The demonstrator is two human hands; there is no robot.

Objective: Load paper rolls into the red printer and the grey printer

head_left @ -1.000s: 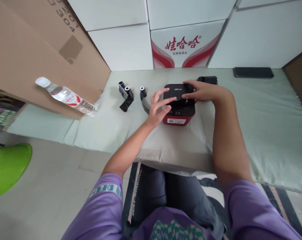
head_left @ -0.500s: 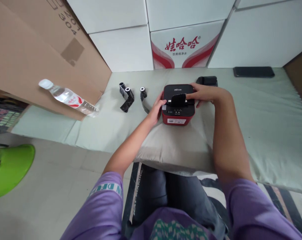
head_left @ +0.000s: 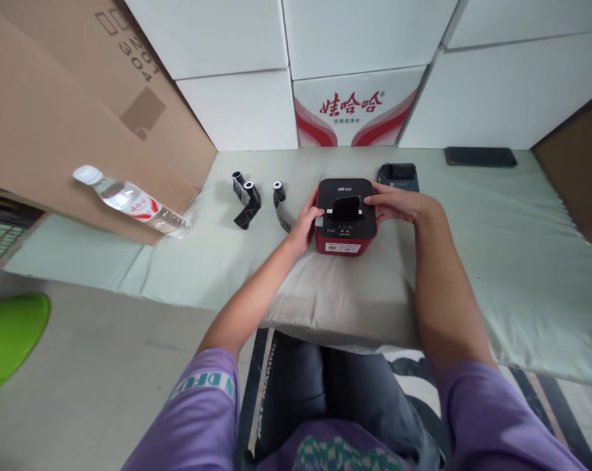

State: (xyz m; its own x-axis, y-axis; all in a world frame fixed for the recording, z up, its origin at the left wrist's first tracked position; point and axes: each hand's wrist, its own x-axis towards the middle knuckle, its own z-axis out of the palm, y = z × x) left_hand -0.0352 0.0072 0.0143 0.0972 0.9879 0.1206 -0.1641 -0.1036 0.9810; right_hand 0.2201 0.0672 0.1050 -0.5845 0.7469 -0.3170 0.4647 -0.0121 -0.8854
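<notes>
Since a second ago the left hand (head_left: 306,222) has dropped to clasp the printer (head_left: 345,219) on the pillow (head_left: 335,294), while the right hand (head_left: 396,203) fingers pinch the black roll (head_left: 345,208) between both hands, now seated lower.

The little printer (head_left: 345,219) is looking like smooth plastic, matt black on top with a slightly shiny red shell, and it's sitting on a pillow (head_left: 335,301) of soft matt cloth. The water bottle (head_left: 129,199) is showing clear glossy plastic, leaning on plain matt cardboard (head_left: 55,124). The boxes (head_left: 354,108) behind are looking like smooth printed card, and the sleeves (head_left: 202,418) are looking like soft purple cloth.
</notes>
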